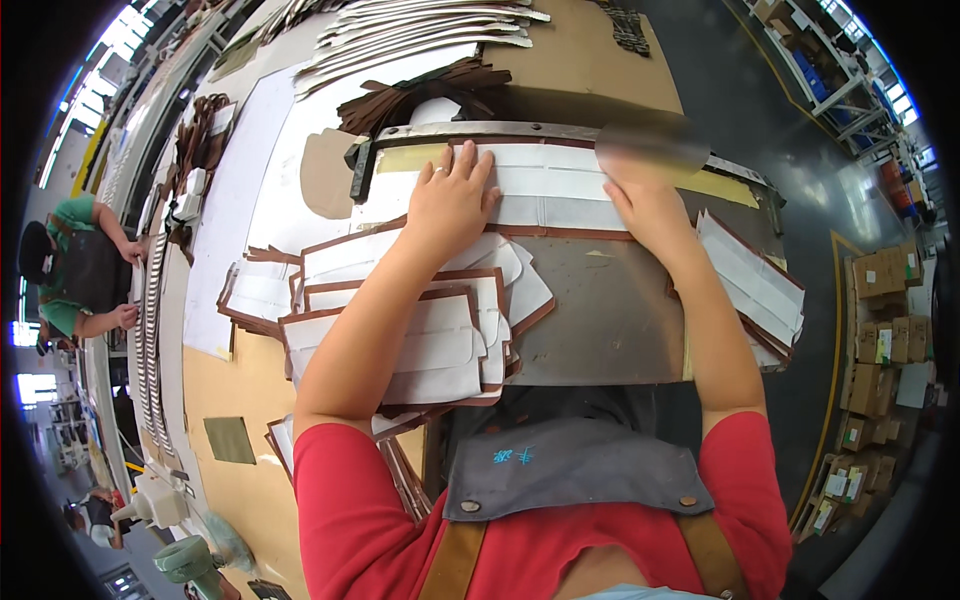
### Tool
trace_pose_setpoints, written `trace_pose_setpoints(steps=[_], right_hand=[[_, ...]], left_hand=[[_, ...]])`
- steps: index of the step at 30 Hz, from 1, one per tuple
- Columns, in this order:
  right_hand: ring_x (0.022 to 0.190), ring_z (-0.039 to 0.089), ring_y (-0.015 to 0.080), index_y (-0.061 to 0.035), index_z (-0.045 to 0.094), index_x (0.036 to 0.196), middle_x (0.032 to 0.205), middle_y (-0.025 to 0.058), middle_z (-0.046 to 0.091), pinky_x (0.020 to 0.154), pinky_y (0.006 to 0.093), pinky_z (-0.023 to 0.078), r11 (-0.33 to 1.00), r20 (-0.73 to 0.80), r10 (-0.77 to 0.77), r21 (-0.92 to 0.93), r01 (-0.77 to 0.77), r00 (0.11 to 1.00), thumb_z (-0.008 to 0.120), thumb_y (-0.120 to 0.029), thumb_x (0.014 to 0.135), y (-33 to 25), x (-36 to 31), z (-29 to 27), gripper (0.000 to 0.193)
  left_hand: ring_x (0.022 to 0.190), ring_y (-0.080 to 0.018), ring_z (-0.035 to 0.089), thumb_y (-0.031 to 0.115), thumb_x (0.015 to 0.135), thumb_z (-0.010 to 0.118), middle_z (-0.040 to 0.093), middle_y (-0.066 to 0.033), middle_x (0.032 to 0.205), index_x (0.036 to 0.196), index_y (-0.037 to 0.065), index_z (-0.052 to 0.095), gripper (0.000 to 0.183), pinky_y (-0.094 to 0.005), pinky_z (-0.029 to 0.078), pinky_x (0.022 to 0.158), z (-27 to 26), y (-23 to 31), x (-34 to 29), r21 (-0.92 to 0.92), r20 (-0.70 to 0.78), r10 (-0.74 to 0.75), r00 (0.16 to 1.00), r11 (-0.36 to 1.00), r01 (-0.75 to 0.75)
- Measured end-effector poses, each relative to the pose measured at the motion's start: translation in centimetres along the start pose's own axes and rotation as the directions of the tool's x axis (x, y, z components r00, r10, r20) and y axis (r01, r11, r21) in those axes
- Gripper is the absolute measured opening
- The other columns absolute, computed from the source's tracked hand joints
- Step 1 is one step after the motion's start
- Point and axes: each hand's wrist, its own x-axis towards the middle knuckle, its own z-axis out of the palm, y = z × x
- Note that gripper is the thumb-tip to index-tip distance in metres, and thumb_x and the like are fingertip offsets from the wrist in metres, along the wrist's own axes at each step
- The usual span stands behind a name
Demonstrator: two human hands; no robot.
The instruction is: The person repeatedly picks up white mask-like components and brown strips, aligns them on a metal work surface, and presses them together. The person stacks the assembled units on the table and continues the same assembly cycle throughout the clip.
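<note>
The panel (545, 183) would probably be light and fairly limp – more like lined leather or cloth than board – so little force should be needed to shift it. Slipping seems possible on the smooth white face, and creasing or a bent edge is the likelier harm than breakage. It would best be pressed flat near both ends, or taken by the brown edging, with the middle kept supported so that sagging is avoided.

The panel is seen as a long white strip, crossed lengthwise by faint seams and trimmed in brown along its upper and lower edges. It is laid flat on the grey board (600, 325), its upper edge close along the metal bar (480, 129), between the two hands.

The left hand (450, 205) is spread palm down at the panel's left part, fingers nearly straight, with nothing gripped. The right hand (650, 208) is placed at the other end, thumb on the white face; its fingers are covered by a dark blur, so whether anything is pinched cannot be told. Similar brown-edged pieces are piled in a left stack (430, 345) and a right stack (750, 275).
</note>
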Motion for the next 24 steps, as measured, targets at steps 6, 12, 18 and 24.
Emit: trace_pose_setpoints(steps=[6,12,18,24], right_hand=[[0.115,0.051,0.0291,-0.0049,0.057,0.118,0.124,0.0132,0.056,0.098,0.0392,0.041,0.994,0.1,0.049,-0.106,-0.038,0.994,0.053,-0.018,0.09,-0.6,-0.7,-0.6,0.031],[0.114,0.052,0.0292,-0.0045,0.057,0.118,0.123,0.0135,0.056,0.098,0.0394,0.041,0.982,0.069,0.052,-0.186,-0.038,0.996,0.055,-0.018,0.089,-0.1,-0.4,0.0,0.031],[0.114,0.052,0.0291,-0.0029,0.057,0.117,0.122,0.0135,0.056,0.096,0.039,0.043,0.981,0.159,0.193,-0.067,-0.184,0.968,0.055,-0.016,0.088,-1.4,-0.3,-1.3,0.032],[0.111,0.053,0.0275,0.0,0.055,0.119,0.12,0.0141,0.057,0.094,0.0381,0.044,0.976,0.112,0.059,-0.215,-0.034,0.992,0.053,-0.013,0.088,-0.8,-1.1,-0.7,0.033]], left_hand=[[0.129,-0.0379,0.036,0.037,0.094,0.042,0.037,-0.0167,0.142,0.136,0.019,0.041,0.046,-0.0466,0.03,0.105,0.5,0.3,-0.1,-0.03,-0.068,0.041,0.997,0.999,-0.043],[0.129,-0.0364,0.036,0.04,0.093,0.045,0.038,-0.0151,0.141,0.135,0.019,0.043,0.046,-0.0459,0.03,0.105,0.1,0.9,0.7,-0.052,-0.052,0.027,0.998,0.998,-0.03],[0.109,-0.034,0.05,0.032,0.09,0.052,0.051,-0.0138,0.12,0.128,0.014,0.05,0.042,-0.0436,0.04,0.094,-0.1,0.9,0.7,-0.091,-0.162,0.076,0.984,0.992,-0.091],[0.107,-0.0346,0.052,0.024,0.088,0.056,0.052,-0.0144,0.118,0.123,0.009,0.051,0.038,-0.04,0.045,0.086,-0.8,1.4,0.7,-0.102,-0.135,0.082,0.987,0.99,-0.096]])
